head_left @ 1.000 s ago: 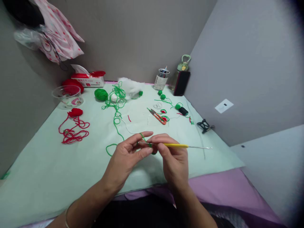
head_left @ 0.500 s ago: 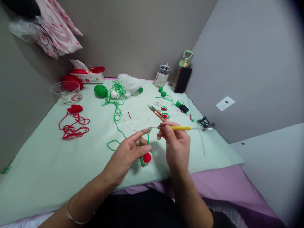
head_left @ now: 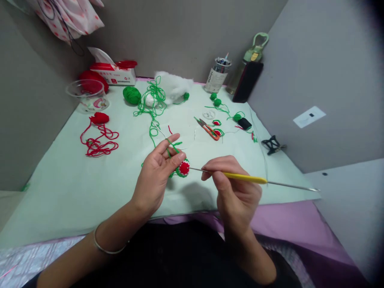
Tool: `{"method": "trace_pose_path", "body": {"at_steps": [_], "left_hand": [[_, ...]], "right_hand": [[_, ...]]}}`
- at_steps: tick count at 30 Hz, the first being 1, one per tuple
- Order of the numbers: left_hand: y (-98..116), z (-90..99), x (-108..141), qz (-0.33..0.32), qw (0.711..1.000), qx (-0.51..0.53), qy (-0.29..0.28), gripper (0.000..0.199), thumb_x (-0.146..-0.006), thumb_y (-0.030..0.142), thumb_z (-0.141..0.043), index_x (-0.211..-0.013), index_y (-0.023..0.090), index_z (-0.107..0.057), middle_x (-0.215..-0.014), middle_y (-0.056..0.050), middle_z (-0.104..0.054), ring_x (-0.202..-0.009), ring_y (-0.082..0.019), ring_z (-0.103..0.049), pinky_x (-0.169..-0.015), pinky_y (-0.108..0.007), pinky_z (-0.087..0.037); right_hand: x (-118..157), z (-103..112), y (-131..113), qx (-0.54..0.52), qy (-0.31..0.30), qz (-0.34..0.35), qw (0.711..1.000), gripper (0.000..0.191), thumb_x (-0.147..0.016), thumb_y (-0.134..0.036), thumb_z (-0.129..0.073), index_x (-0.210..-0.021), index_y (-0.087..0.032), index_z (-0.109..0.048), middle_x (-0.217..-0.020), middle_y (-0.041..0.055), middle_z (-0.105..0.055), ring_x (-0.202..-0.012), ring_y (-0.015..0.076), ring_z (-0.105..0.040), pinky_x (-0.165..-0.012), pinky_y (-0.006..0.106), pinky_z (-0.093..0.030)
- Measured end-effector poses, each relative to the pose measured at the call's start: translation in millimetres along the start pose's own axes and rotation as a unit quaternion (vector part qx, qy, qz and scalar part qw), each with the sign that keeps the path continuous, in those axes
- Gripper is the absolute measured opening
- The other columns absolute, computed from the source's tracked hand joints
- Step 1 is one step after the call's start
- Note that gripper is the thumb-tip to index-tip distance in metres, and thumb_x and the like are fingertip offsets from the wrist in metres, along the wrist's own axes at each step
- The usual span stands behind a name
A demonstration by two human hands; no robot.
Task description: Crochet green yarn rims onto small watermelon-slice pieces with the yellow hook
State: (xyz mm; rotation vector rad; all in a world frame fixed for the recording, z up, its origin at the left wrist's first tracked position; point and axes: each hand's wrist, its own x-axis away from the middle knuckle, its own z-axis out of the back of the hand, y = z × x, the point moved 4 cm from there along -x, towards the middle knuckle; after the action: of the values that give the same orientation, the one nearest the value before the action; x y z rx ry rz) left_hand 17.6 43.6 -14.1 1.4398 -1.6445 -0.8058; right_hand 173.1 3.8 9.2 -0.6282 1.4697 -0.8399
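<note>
Pinched between the thumb and fingers of my left hand [head_left: 157,170] is a small round crochet piece [head_left: 184,168], red in the middle with a white ring and a green edge. Green yarn [head_left: 171,143] runs over its raised index finger. My right hand [head_left: 235,188] grips a crochet hook [head_left: 244,177] by its yellow handle. The hook's thin metal tip points left, close to the right edge of the crochet piece; whether it touches the stitches I cannot tell. A second metal shaft sticks out of the handle's other end to the right.
Orange-handled thread snips [head_left: 209,129] lie beyond my hands, beside small red-and-green crochet pieces [head_left: 218,133]. Red yarn [head_left: 102,146] is strewn at left, a green yarn ball [head_left: 132,95] behind. At the back stand a tissue box [head_left: 115,75], pen can [head_left: 218,76], phone [head_left: 248,82] and bottle [head_left: 255,50].
The hook has come away from the yarn at my left index fingertip and now points at the crochet piece. That piece has risen in view; my right hand has shifted right and the view has tilted.
</note>
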Motion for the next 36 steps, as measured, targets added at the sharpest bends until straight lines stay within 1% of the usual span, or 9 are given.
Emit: {"method": "trace_pose_path", "body": {"at_steps": [7,10,13,15,18,23,27,31,36], "left_hand": [[0,1.4,1,-0.003,1.0,-0.005,0.005,0.051,-0.085,0.017,-0.082,-0.133,0.016,-0.067,-0.081,0.004,-0.061,-0.067,-0.007,-0.055,-0.062,-0.017,-0.046],[0,0.8,1,-0.003,1.0,0.001,0.009,0.051,-0.084,0.018,-0.083,-0.133,0.016,-0.067,-0.079,0.005,-0.061,-0.068,-0.007,-0.056,-0.064,-0.017,-0.047],[1,-2.9,3,0.009,1.0,0.01,-0.006,0.055,-0.083,0.019,-0.084,-0.135,0.017,-0.066,-0.081,0.004,-0.065,-0.072,-0.009,-0.061,-0.068,-0.019,-0.049],[3,-6.4,6,0.014,1.0,0.013,-0.019,0.057,-0.08,0.018,-0.086,-0.134,0.018,-0.066,-0.085,0.003,-0.068,-0.076,-0.01,-0.063,-0.072,-0.02,-0.05],[6,-11.4,11,0.017,0.999,0.017,-0.031,0.053,-0.079,0.018,-0.087,-0.129,0.02,-0.07,-0.088,0.002,-0.071,-0.082,-0.011,-0.064,-0.079,-0.021,-0.051],[6,-16.3,17,0.035,0.998,0.027,-0.036,0.047,-0.079,0.019,-0.087,-0.125,0.021,-0.073,-0.088,0.001,-0.074,-0.085,-0.014,-0.066,-0.083,-0.024,-0.053],[4,-16.4,17,0.062,0.995,0.05,-0.056,0.044,-0.081,0.017,-0.085,-0.124,0.021,-0.076,-0.088,0.002,-0.072,-0.083,-0.011,-0.064,-0.085,-0.022,-0.052],[4,-14.7,15,0.083,0.992,0.069,-0.069,0.032,-0.086,0.023,-0.083,-0.118,0.02,-0.08,-0.087,-0.001,-0.072,-0.081,-0.011,-0.065,-0.077,-0.02,-0.054],[6,-10.8,14,0.076,0.994,0.059,-0.051,0.029,-0.084,0.022,-0.085,-0.112,0.022,-0.082,-0.083,0.001,-0.072,-0.077,-0.01,-0.068,-0.074,-0.019,-0.055]], "right_hand": [[0,-1,1,0.033,-0.035,0.008,0.999,0.021,-0.099,-0.008,-0.062,-0.105,-0.022,-0.077,-0.093,0.0027,-0.073,-0.087,0.017,-0.069,-0.077,0.034,-0.056],[3,-3,-5,0.094,-0.053,0.053,0.993,0.026,-0.097,-0.005,-0.062,-0.112,-0.022,-0.075,-0.096,0.004,-0.072,-0.09,0.0165,-0.069,-0.078,0.033,-0.058],[6,-6,-12,0.184,-0.059,0.113,0.975,0.03,-0.096,-0.003,-0.062,-0.117,-0.022,-0.073,-0.1,0.0061,-0.071,-0.089,0.0161,-0.069,-0.074,0.03,-0.059],[6,-6,-14,0.203,-0.055,0.124,0.97,0.031,-0.097,-0.004,-0.062,-0.118,-0.023,-0.073,-0.102,0.0066,-0.071,-0.088,0.0162,-0.07,-0.073,0.03,-0.06],[4,-4,-11,0.154,-0.024,0.097,0.983,0.032,-0.097,-0.004,-0.062,-0.117,-0.026,-0.074,-0.099,0.0051,-0.071,-0.089,0.0171,-0.07,-0.075,0.032,-0.061],[7,-5,1,0.11,0.053,0.055,0.991,0.034,-0.096,-0.005,-0.066,-0.113,-0.032,-0.079,-0.096,0.0041,-0.066,-0.084,0.016,-0.068,-0.067,0.03,-0.059],[15,-7,10,0.1,0.055,0.052,0.992,0.041,-0.096,-0.003,-0.063,-0.119,-0.034,-0.078,-0.102,0.0046,-0.068,-0.09,0.0175,-0.069,-0.073,0.033,-0.06],[20,-6,14,0.083,0.037,0.057,0.994,0.044,-0.096,-0.004,-0.061,-0.127,-0.033,-0.074,-0.108,0.0055,-0.071,-0.099,0.0199,-0.069,-0.084,0.037,-0.06],[20,-6,13,0.051,0.062,0.051,0.995,0.039,-0.098,-0.008,-0.06,-0.122,-0.033,-0.076,-0.107,0.0056,-0.072,-0.098,0.0214,-0.07,-0.08,0.039,-0.06]]}}
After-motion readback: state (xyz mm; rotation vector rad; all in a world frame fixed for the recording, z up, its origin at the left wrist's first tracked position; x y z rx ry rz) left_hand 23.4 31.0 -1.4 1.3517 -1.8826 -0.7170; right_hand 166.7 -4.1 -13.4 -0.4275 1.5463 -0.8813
